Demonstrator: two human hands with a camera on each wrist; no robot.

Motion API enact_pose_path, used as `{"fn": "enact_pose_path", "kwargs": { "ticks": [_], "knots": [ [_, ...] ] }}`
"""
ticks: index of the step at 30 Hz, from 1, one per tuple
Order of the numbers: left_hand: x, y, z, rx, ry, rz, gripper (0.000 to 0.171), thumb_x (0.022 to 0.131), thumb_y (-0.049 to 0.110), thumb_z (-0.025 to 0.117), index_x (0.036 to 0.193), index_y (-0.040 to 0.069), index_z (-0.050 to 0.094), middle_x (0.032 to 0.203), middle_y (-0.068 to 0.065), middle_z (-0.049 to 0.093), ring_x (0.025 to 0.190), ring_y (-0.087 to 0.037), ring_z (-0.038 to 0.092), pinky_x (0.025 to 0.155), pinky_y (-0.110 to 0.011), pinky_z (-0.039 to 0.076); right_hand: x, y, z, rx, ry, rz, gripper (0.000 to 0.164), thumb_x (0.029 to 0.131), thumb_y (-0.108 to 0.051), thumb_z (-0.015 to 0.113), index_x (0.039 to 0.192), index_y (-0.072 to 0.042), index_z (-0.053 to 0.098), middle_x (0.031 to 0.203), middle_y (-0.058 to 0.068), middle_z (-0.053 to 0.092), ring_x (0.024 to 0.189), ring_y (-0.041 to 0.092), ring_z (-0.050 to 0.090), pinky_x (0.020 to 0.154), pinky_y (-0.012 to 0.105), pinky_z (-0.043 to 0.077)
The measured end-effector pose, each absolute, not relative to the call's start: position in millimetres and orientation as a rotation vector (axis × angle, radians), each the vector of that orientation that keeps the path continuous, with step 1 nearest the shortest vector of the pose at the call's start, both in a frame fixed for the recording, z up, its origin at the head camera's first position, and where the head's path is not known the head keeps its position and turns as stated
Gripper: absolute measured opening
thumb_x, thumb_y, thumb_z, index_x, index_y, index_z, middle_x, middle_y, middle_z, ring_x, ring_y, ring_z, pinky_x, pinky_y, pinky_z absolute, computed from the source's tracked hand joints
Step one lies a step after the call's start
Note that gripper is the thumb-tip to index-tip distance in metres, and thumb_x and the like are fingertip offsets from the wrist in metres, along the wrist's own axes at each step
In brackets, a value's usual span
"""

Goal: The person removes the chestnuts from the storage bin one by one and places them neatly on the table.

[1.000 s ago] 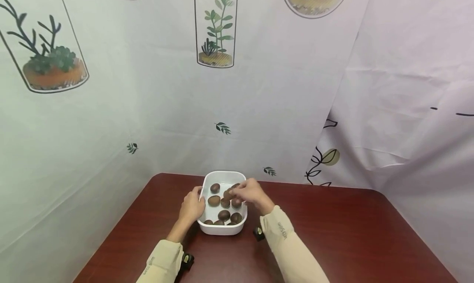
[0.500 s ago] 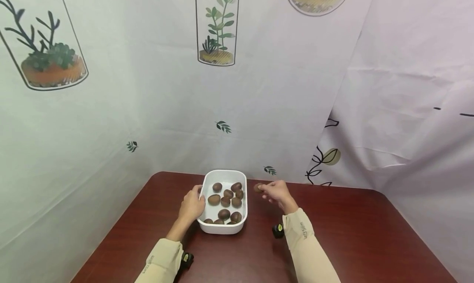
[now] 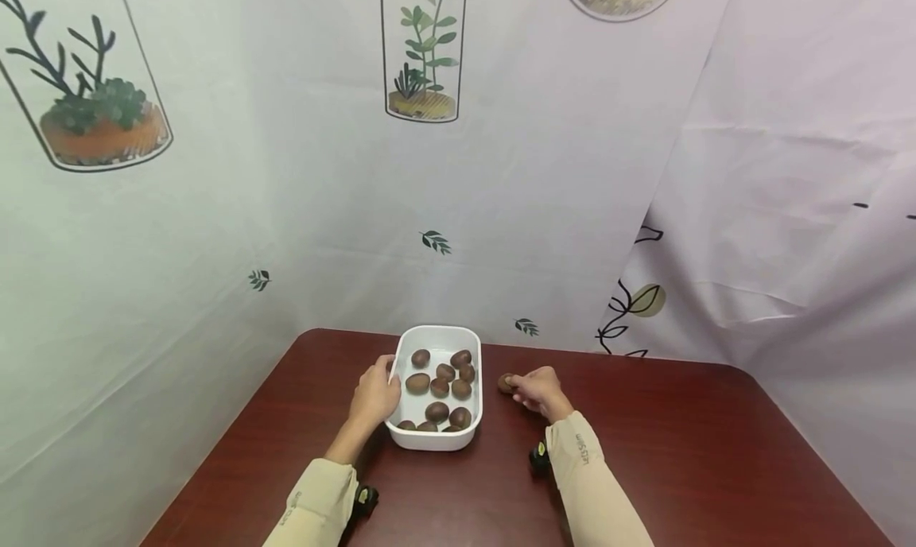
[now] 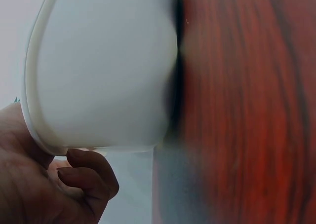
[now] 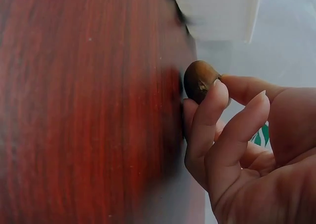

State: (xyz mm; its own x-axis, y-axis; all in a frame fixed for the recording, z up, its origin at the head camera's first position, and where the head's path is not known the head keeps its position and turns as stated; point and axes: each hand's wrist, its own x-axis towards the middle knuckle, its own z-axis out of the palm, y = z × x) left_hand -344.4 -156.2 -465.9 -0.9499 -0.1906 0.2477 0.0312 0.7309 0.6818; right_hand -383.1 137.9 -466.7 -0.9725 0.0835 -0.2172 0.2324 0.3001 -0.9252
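My left hand (image 3: 375, 391) grips the left rim of a deep white rectangular tray (image 3: 432, 442), with the thumb over the edge and fingers outside. In the left wrist view, the tray's wall (image 4: 103, 76) fills much of the frame and the fingers curl below its corner. Several brown egg-shaped fruits (image 3: 436, 412) lie loose in the tray. Right of the tray, my right hand (image 3: 541, 389) pinches one brown egg-shaped fruit (image 5: 200, 80) between thumb and fingers, low at the tabletop. Whether that fruit bears on the wood is hard to tell.
The tray stands near the back edge of a dark red wooden table (image 3: 658, 451). Behind it hangs a pale cloth (image 3: 343, 173) printed with plants. Table surface extends to the right of my right hand and in front of the tray.
My right hand has lifted a brown egg-shaped fruit out of the tray, carried it right over the rim and lowered it towards the table. My left hand keeps its hold on the tray.
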Motion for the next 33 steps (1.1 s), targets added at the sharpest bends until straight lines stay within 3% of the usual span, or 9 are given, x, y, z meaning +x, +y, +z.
{"fn": "enact_pose_path", "kwargs": {
  "ticks": [12,19,25,28,33],
  "knots": [
    [-343,-155,-465,0.124,-2.64,-1.056,0.042,0.094,0.012,0.055,0.135,0.002,0.054,0.097,-0.016,0.063,0.088,-0.036,0.064,0.076,-0.055,0.05,-381,140,-468,0.314,2.533,-1.696,0.029,0.085,-0.024,0.077,0.081,0.003,0.069,0.059,0.004,0.061,0.044,0.008,0.058,0.044,0.022,0.045],
    [-346,-155,-465,0.115,-2.642,-1.05,0.042,0.094,0.012,0.055,0.135,0.003,0.054,0.097,-0.016,0.063,0.089,-0.036,0.064,0.077,-0.055,0.05,-378,146,-456,0.311,2.578,-1.609,0.027,0.083,-0.025,0.075,0.073,0.0,0.07,0.049,0.0,0.056,0.042,0.007,0.055,0.047,0.024,0.047],
    [-347,-155,-464,0.113,-2.644,-1.044,0.042,0.095,0.012,0.055,0.135,0.003,0.054,0.093,-0.014,0.062,0.084,-0.033,0.064,0.074,-0.053,0.05,-369,136,-432,0.125,2.557,-1.635,0.022,0.084,-0.016,0.074,0.076,0.004,0.074,0.066,0.01,0.069,0.051,0.008,0.057,0.053,0.025,0.052],
    [-347,-156,-463,0.118,-2.649,-1.042,0.042,0.095,0.012,0.054,0.136,0.003,0.053,0.092,-0.013,0.062,0.082,-0.032,0.063,0.073,-0.052,0.05,-362,123,-417,0.0,2.528,-1.615,0.026,0.085,-0.017,0.073,0.069,0.003,0.069,0.065,0.012,0.069,0.05,0.009,0.058,0.05,0.023,0.048],
    [-345,-156,-463,0.127,-2.65,-1.053,0.043,0.095,0.012,0.054,0.137,0.003,0.053,0.093,-0.014,0.062,0.083,-0.032,0.063,0.073,-0.052,0.05,-353,95,-400,-0.136,2.499,-1.558,0.023,0.086,-0.022,0.073,0.078,0.0,0.071,0.067,0.012,0.07,0.046,0.008,0.056,0.043,0.021,0.037]
  ]
}}
